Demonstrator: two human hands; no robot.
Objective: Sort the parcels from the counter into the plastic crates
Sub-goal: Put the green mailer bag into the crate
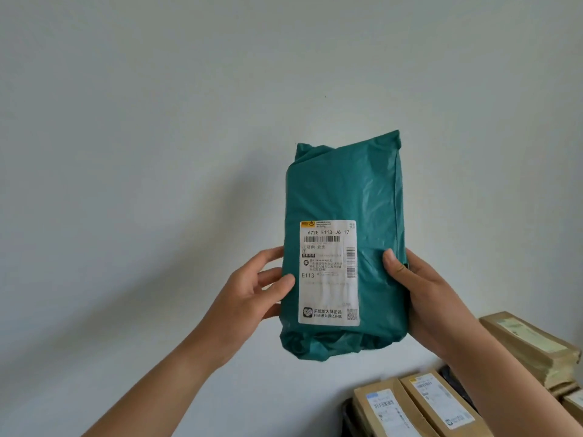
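Green poly-bag parcel point(345, 244) held upright in the air before a pale wall point(157, 121), white shipping label point(328, 272) facing the camera. Left hand point(252, 294) grips its left edge, thumb on the front by the label, fingers curled behind. Right hand point(422, 298) grips the right edge, thumb pressed on the front. Both forearms angle up from below. Brown cardboard parcels point(441, 402) lie lower right, well below it.

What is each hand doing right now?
Left hand: grips the green mailer bag at its left edge.
Right hand: grips the same bag's right edge.
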